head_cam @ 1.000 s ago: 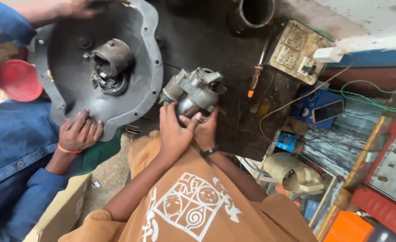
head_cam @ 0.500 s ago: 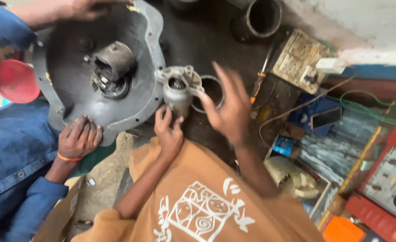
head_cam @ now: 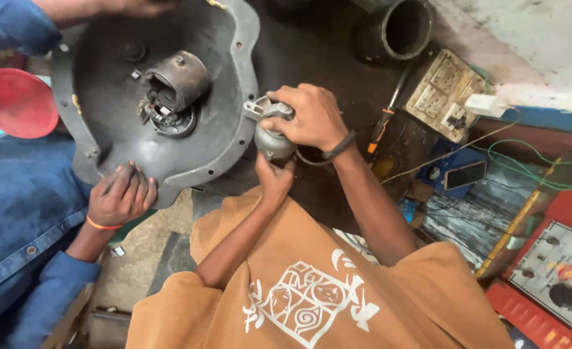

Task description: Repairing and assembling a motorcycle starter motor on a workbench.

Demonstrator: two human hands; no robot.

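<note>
A small grey metal motor part (head_cam: 268,141) stands upright on the dark work surface. My left hand (head_cam: 274,179) grips its lower end from below. My right hand (head_cam: 308,119) is closed over its top, covering most of it; a dark band sits on that wrist. Just left of the part lies a large round grey metal housing (head_cam: 234,97) with a dark cylindrical unit (head_cam: 177,81) in its middle. A co-worker's hand (head_cam: 121,194) in a blue denim sleeve rests on the housing's near rim.
Another hand (head_cam: 137,6) touches the housing's far edge. A red bowl (head_cam: 14,103) is at the left and a black pipe (head_cam: 396,29) at the back. To the right lie an orange-handled screwdriver (head_cam: 379,129), a beige switchboard (head_cam: 444,94), a phone (head_cam: 465,174) and a red meter box (head_cam: 557,271).
My right hand let go of the motor part, swung out open to the right, then came back down over its top. My left hand kept holding the part.
</note>
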